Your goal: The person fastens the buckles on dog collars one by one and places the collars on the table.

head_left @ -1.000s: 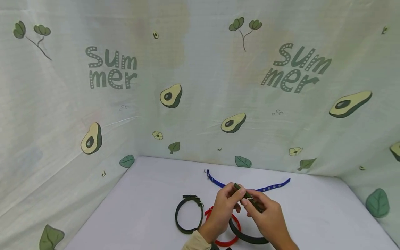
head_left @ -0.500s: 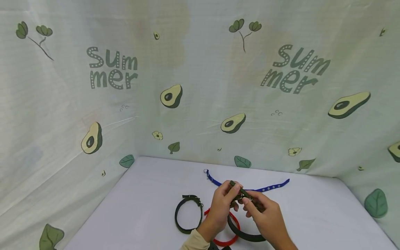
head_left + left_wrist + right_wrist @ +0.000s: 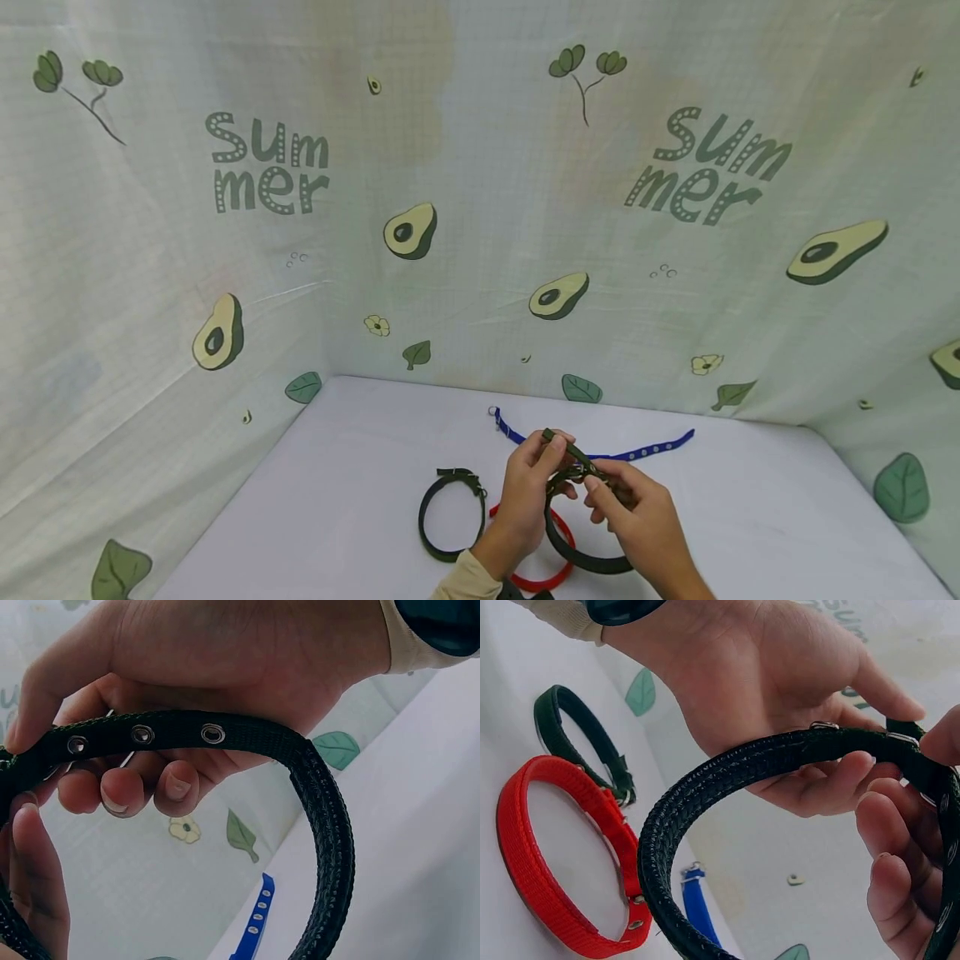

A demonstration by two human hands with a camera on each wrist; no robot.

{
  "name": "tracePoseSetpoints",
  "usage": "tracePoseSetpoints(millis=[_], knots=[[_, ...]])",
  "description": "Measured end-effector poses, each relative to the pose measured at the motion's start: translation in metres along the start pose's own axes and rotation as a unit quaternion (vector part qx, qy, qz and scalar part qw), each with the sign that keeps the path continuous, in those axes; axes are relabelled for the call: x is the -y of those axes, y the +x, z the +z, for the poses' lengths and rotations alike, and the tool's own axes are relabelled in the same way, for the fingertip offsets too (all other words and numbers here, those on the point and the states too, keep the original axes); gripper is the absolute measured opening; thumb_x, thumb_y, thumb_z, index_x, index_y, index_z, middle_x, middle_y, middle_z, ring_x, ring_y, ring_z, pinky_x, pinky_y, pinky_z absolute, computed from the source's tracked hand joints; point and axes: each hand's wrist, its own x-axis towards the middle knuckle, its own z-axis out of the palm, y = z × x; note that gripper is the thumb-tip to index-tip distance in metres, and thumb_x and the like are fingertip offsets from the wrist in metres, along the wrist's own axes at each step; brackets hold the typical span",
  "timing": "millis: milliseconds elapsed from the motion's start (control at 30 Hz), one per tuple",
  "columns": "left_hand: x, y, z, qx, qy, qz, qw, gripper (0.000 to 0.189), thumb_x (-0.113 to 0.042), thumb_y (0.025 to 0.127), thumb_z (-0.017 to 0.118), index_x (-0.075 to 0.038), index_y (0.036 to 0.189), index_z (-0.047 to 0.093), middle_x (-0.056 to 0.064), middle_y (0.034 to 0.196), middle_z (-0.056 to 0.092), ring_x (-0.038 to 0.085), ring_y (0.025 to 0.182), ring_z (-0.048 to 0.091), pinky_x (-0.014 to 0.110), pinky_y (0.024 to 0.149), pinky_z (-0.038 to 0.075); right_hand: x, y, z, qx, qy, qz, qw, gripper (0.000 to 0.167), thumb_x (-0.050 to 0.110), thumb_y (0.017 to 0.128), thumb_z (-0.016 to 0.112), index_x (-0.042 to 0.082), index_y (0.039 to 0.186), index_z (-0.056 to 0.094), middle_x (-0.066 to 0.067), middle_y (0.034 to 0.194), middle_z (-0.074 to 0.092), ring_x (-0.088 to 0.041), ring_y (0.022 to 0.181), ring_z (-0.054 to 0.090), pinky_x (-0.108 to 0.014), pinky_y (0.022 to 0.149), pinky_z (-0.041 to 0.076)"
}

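Note:
Both hands hold a dark green dog collar (image 3: pixel 592 562), raised above the table and bent into a loop. My left hand (image 3: pixel 521 492) pinches it by the strap tip and metal fittings; the tip pokes up past the fingers. My right hand (image 3: pixel 641 512) grips the side near the buckle area. In the left wrist view, metal eyelets show in the collar (image 3: pixel 214 733) along the right hand (image 3: pixel 232 652). The right wrist view shows a silver metal loop (image 3: pixel 904 739) on the strap beside the left hand (image 3: pixel 757 690). Fingers partly hide the fastening.
A red collar (image 3: pixel 536 585) lies on the table (image 3: pixel 345 500) below the hands. Left of it is another closed dark green collar (image 3: pixel 426 533). A blue collar (image 3: pixel 652 450) lies stretched out behind the hands. A patterned cloth (image 3: pixel 480 167) hangs behind and at the sides.
My left hand has moved slightly left, and more of the strap tip and metal fittings shows between the hands. The collar's loop hangs a little higher and further left. The other collars stay put.

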Motion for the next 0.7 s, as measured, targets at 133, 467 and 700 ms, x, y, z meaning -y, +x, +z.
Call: tracePoseSetpoints(millis=[133,467,700], knots=[[0.0001,0.0001,0.0002,-0.006,-0.006,0.005,1.0000,0.040,-0.036,0.102,0.059,0.000,0.119,0.062,0.007,0.097,0.066,0.020,0.088,0.063,0.027,0.063,0.054,-0.0002,0.0002,-0.0006,0.006,0.010,0.007,0.9999,0.023,0.020,0.095,0.071,0.004,0.112,0.069,-0.005,0.077,0.067,-0.020,0.063,0.064,-0.029,0.055,0.053],[-0.0027,-0.0016,0.0019,-0.031,-0.036,0.033,0.9983,0.032,-0.030,0.104,0.056,-0.001,0.115,0.061,0.010,0.090,0.065,0.021,0.081,0.065,0.028,0.061,0.055,-0.0004,0.0009,-0.0017,0.020,0.046,0.005,0.9988,0.021,0.013,0.095,0.070,0.002,0.113,0.068,-0.008,0.077,0.066,-0.022,0.063,0.064,-0.031,0.054,0.054],[-0.0008,-0.0021,0.0010,-0.036,-0.032,0.038,0.9981,0.031,-0.031,0.105,0.054,-0.002,0.116,0.060,0.011,0.093,0.064,0.022,0.079,0.067,0.029,0.060,0.056,0.0004,0.0017,-0.0024,0.022,0.043,0.017,0.9987,0.018,0.007,0.094,0.068,0.002,0.111,0.068,-0.008,0.078,0.067,-0.023,0.064,0.064,-0.031,0.055,0.054]])
